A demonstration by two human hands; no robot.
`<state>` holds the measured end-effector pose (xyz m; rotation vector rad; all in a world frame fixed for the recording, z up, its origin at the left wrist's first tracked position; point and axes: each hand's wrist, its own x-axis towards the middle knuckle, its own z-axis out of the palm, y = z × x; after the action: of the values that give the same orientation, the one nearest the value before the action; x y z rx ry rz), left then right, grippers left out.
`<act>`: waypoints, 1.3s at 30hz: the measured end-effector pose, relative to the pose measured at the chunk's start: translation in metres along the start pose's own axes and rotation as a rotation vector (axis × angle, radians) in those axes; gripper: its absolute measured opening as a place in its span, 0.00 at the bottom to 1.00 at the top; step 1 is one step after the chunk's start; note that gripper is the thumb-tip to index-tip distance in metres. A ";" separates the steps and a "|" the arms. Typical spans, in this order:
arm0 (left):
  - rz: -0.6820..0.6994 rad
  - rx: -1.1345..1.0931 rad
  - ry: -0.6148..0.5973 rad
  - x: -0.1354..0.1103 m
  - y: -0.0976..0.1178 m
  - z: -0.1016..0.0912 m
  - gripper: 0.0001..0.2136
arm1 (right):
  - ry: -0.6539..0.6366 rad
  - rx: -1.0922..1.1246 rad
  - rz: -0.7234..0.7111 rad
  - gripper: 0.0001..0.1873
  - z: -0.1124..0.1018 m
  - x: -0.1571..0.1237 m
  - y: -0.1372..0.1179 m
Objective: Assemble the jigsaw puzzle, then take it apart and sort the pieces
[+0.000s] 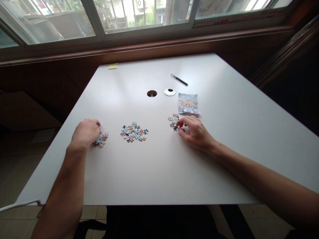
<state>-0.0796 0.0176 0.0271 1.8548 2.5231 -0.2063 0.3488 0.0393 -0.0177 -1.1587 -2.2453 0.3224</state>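
Observation:
Three groups of small jigsaw puzzle pieces lie on the white table. My left hand (86, 132) is over the edge of the left pile (101, 140), its fingers curled down, and whatever they grip is hidden. In the middle sits the largest pile (134, 132), untouched by either hand. My right hand (193, 130) rests on the table at the right pile (173, 120). Its thumb and forefinger are bent towards each other around a dark puzzle piece at the pile's near edge, though the contact is small and partly hidden.
Behind my right hand lies a printed picture sheet or packet (188, 103). Farther back are a black pen (179, 79), a round cable-hole cover (169, 92) and the open cable hole (152, 94). Yellow tape (113, 66) marks the far edge; a white cable (20, 206) hangs at the near left corner.

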 end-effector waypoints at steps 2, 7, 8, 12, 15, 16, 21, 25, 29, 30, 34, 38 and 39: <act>-0.005 -0.005 -0.003 0.001 0.000 0.001 0.13 | 0.002 0.006 -0.008 0.08 0.000 0.000 0.000; -0.013 -0.053 -0.006 0.003 -0.002 0.001 0.11 | 0.002 0.011 -0.022 0.09 0.000 0.000 -0.001; -0.018 -0.068 -0.008 0.003 -0.002 0.001 0.10 | 0.000 0.013 -0.026 0.09 0.000 0.000 -0.001; -0.033 -0.107 -0.031 0.000 0.000 -0.001 0.09 | 0.002 0.026 -0.042 0.09 -0.001 0.001 -0.003; -0.031 -0.100 -0.031 -0.002 0.001 -0.003 0.08 | 0.004 0.032 -0.048 0.09 -0.001 0.001 -0.004; -0.033 -0.095 -0.027 -0.003 0.002 -0.003 0.08 | 0.004 0.033 -0.049 0.09 -0.001 0.001 -0.004; -0.043 -0.102 -0.005 -0.006 0.005 -0.007 0.08 | 0.000 0.031 -0.050 0.09 -0.001 0.000 -0.004; -0.005 -0.156 0.108 -0.006 0.005 -0.006 0.07 | 0.010 0.039 -0.055 0.09 0.000 0.000 -0.004; 0.041 -0.245 0.285 -0.007 0.007 -0.005 0.06 | 0.016 0.044 -0.075 0.09 0.000 0.000 -0.003; 0.065 -0.267 0.336 -0.007 0.009 -0.005 0.06 | 0.013 0.048 -0.079 0.10 0.000 0.000 -0.002; 0.199 -0.419 0.510 -0.012 0.022 -0.007 0.06 | 0.012 0.060 -0.091 0.10 0.001 0.000 -0.003; 0.304 -0.727 0.474 -0.022 0.050 -0.006 0.07 | 0.010 0.101 -0.119 0.08 0.001 0.000 -0.007; 0.335 -0.834 0.427 -0.026 0.058 -0.004 0.08 | 0.002 0.126 -0.133 0.07 0.001 0.000 -0.009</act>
<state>-0.0159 0.0103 0.0272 1.9731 1.9048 1.1495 0.3423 0.0340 -0.0141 -0.9392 -2.2528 0.4021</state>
